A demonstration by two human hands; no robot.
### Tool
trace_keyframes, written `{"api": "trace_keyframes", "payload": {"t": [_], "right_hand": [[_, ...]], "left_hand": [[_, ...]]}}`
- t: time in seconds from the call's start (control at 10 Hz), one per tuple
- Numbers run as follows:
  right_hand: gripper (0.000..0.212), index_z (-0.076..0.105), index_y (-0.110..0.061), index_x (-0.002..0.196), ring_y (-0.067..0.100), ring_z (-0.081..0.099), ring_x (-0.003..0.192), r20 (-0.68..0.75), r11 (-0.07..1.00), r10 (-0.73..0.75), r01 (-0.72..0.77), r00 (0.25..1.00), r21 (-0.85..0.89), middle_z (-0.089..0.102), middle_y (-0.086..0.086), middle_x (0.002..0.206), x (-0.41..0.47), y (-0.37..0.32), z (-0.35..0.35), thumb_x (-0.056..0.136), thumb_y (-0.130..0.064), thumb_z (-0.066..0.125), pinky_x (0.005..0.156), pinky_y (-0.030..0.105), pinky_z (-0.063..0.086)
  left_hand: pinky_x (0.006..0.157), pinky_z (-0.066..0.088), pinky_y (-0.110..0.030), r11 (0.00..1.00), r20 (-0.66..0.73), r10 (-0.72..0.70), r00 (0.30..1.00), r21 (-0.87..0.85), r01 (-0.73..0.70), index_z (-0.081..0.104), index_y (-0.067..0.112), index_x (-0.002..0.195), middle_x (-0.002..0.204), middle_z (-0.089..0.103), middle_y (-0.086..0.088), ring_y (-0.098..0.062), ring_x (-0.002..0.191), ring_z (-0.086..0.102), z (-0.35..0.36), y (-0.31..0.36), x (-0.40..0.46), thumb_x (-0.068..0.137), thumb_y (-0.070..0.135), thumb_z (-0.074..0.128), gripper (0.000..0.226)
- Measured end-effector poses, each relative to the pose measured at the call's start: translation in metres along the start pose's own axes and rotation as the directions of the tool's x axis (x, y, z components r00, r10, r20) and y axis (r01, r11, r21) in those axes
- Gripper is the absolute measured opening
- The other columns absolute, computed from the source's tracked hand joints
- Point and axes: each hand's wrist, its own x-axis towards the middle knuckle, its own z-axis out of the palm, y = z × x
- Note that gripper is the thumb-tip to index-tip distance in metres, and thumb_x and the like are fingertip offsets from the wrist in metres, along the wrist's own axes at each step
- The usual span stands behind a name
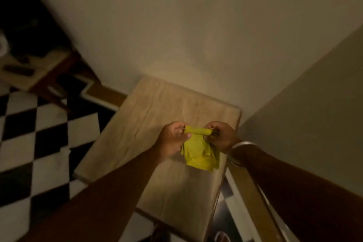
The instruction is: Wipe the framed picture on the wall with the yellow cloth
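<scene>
In the head view, the left hand (pixel 172 139) and right hand (pixel 222 137) are each pinching a top corner of the cloth (pixel 198 153), stretching its upper edge between them so the rest is hanging loose above the desk (pixel 157 108). This grip is probably meant for shaking out or refolding it into a wiping pad. The picture is not showing; only bare wall (pixel 176 25) is facing the person.

Bare forearms; silver bangle (pixel 238 146) circles right wrist.
</scene>
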Motion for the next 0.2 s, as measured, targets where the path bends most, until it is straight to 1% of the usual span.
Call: {"api": "trace_keyframes", "payload": {"t": [0.1,0.2], "right_hand": [[0.031,0.066,-0.015,0.102,0.032,0.060,0.109,0.147,0.970,0.202,-0.178,0.968,-0.165,0.066,0.016,0.116,0.013,0.091,0.125,0.074,-0.027,0.064,0.088,0.032,0.043],[0.033,0.058,-0.015,0.121,0.036,0.057,0.113,0.111,0.913,0.266,-0.213,0.958,-0.347,0.062,0.015,0.124,0.008,0.129,0.164,0.089,-0.022,0.052,0.094,0.038,0.044]], "left_hand": [[0.058,0.055,-0.022,0.983,-0.055,-0.181,0.982,0.032,0.183,0.058,-0.010,0.112,0.084,0.068,-0.009,-0.006,0.068,0.069,0.011,-0.153,0.002,0.083,0.004,0.068,0.034],[0.083,0.057,-0.038,0.955,-0.125,-0.283,0.951,0.051,0.291,0.062,0.001,0.116,0.102,0.070,-0.016,-0.024,0.095,0.070,0.015,-0.200,0.004,0.075,0.027,0.062,0.049]]}}
